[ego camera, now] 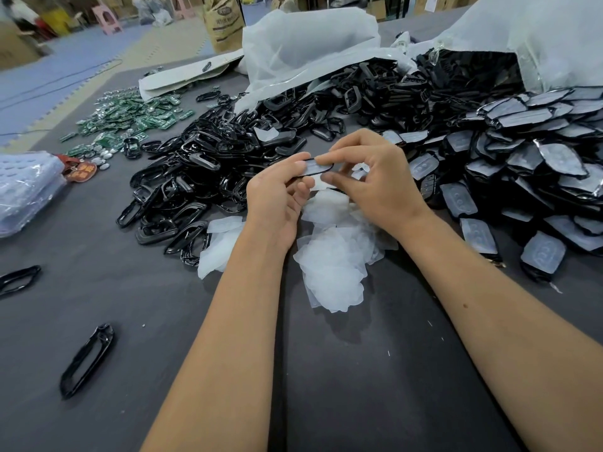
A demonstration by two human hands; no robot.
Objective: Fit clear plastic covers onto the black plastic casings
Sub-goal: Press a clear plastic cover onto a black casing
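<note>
Held between both hands just above the table centre: one black oval plastic casing (318,168) with a clear plastic cover (313,167) lying in its opening. Pinched at its left end by the left hand (277,197), fingers curled beneath, thumb lying along the top edge. Gripped at its right end by the right hand (368,181), thumb and forefinger closed on the rim, remaining fingers bent and raised. Cannot tell whether the cover is fully seated. Directly below the hands, toward 6 o'clock: a loose heap of translucent white plastic covers (329,252) on the dark grey cloth-covered table (326,370). At 9 to 11 o'clock of the hands: a broad pile of empty glossy black frame casings (195,177). At 3 o'clock and spreading to the right edge: overlapping black casings already fitted with clear covers (535,164). At 12 to 1 o'clock: two large white translucent plastic bags (303,50) with black parts spilling out. At 10 o'clock, farther off: a scatter of small green circuit boards (130,115). At 9 o'clock on the left edge: a stack of clear blister sheets (26,187). At 7 to 8 o'clock: two single black casings (86,360) lying apart on the cloth.
</note>
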